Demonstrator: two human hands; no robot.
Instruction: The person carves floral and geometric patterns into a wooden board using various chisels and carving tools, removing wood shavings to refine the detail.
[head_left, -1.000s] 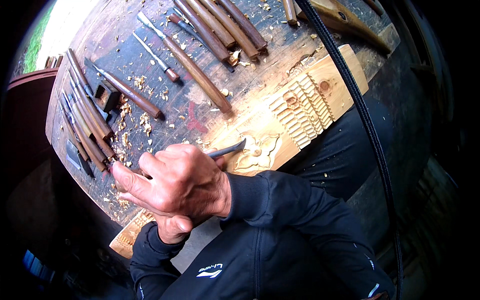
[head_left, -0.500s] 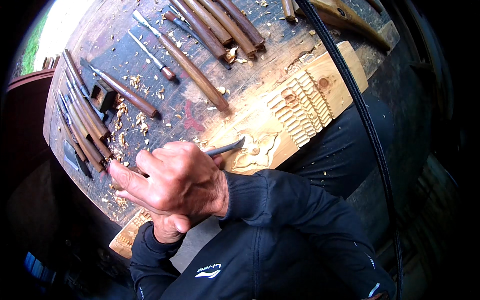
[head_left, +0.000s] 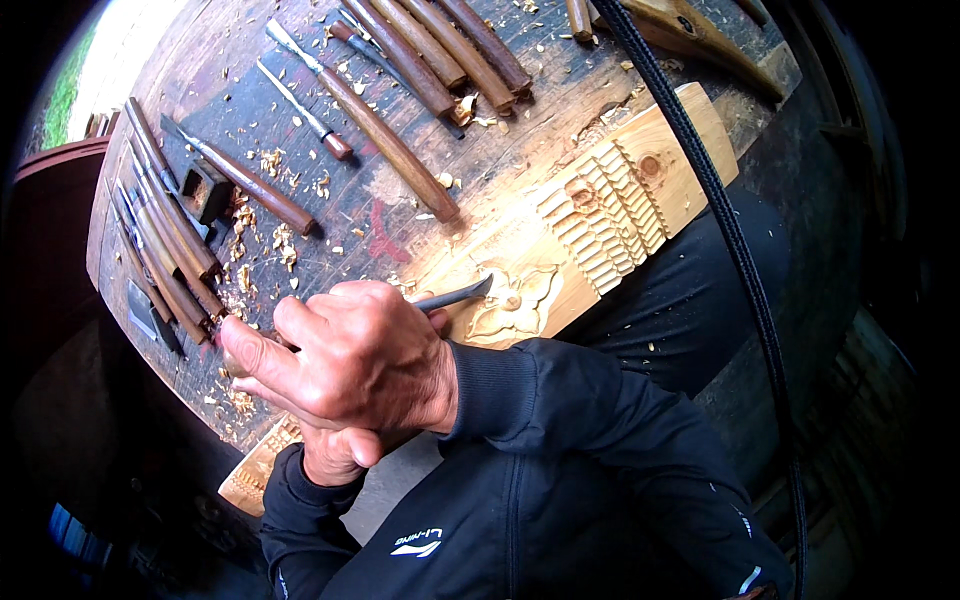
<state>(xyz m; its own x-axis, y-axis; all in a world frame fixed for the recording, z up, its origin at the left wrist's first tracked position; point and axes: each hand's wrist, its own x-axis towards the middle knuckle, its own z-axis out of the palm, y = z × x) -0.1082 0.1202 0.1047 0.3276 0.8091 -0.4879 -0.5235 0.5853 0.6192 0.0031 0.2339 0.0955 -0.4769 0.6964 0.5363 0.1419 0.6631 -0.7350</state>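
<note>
Both my hands are wrapped round a carving gouge, its dark steel blade reaching out to the right. The blade's tip rests on a carved four-petal flower in a pale wooden board. On top lies my right hand, closed, with its back up. Beneath it my left hand is closed too and mostly covered; a fingertip shows beside the blade. The gouge's handle is hidden by the hands. Rows of carved scallops run across the board to the right of the flower.
Several wooden-handled chisels lie at the left of the workbench, more at the back. A wooden mallet-like piece sits far right. A black braided cable hangs across the right side. Shavings litter the bench.
</note>
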